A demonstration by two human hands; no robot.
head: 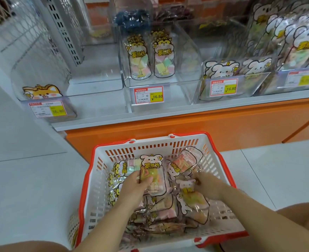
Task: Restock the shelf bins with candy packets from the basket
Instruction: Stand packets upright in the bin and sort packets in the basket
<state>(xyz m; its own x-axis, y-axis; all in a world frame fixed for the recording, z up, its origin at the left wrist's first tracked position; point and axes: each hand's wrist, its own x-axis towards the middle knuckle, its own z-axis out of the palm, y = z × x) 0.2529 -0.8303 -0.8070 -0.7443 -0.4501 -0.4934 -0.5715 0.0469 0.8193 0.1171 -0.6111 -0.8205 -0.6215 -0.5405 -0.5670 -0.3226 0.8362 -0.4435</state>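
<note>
A white basket with a red rim (221, 160) sits on the floor in front of the shelf, holding several candy packets. My left hand (135, 186) grips a rabbit-topped packet (152, 171) of pastel candy, lifted a little above the pile. My right hand (207, 186) reaches into the right side of the pile, its fingers curled among the packets (190, 197); whether it holds one is unclear. On the shelf, clear bins stand in a row: a left bin (41, 77) with one cat packet, a middle bin (150, 59) with two packets, and a right bin (228, 77) with rabbit packets.
Price tags reading 16.80 hang on the bin fronts (148, 95). The shelf has an orange base (186, 128) just behind the basket. More bear-topped packets fill a bin at the far right (295, 42). My knees show at the bottom corners. White floor tiles surround the basket.
</note>
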